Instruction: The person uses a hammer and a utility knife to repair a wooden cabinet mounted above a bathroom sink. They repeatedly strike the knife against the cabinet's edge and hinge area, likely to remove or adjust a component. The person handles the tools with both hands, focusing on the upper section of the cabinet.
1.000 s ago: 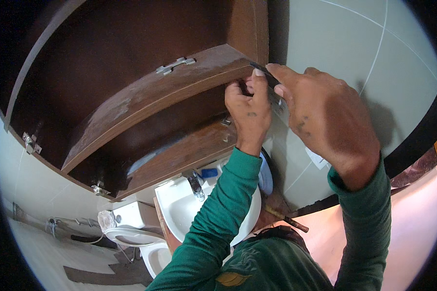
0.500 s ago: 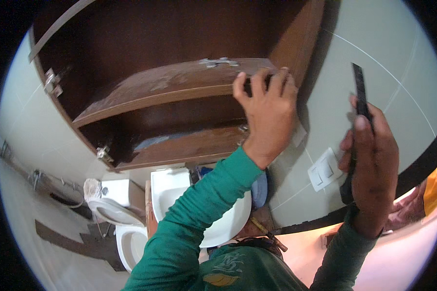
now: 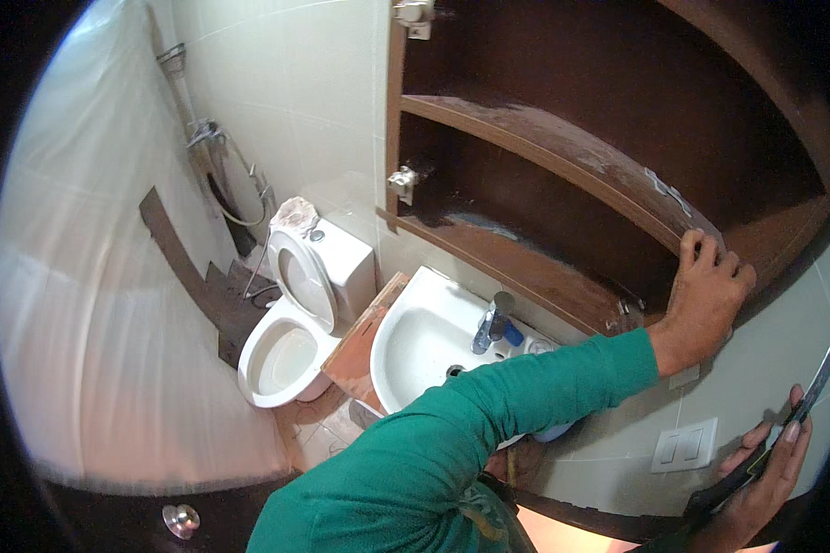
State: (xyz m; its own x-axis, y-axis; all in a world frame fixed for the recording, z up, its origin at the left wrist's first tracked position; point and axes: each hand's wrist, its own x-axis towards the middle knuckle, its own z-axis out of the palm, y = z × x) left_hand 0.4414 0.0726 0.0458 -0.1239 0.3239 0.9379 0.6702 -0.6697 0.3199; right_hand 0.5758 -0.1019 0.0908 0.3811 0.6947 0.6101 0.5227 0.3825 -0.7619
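Observation:
My left hand (image 3: 710, 290) is at the right end of the middle shelf (image 3: 563, 164) in a brown wooden wall cabinet (image 3: 572, 64), its fingers curled over the shelf's front edge. On that shelf, just left of my fingers, lies a small metal hinge (image 3: 669, 191). Lower right, by the tiled wall, my right hand (image 3: 773, 488) is closed around a dark utility knife (image 3: 817, 385), its long blade slid out and pointing up. Pale dust or residue marks the shelf surface.
Below the cabinet is a white sink (image 3: 406, 336) with a faucet (image 3: 498, 318). A toilet (image 3: 286, 359) with its lid raised stands to the left, past a wooden board (image 3: 364, 336). Plastic sheeting (image 3: 92, 276) hangs far left. A light switch (image 3: 684, 446) sits below my left hand.
My view has swung left, so the cabinet and both hands appear farther right. My left hand stays at the shelf's right end; the utility knife stays in my right hand.

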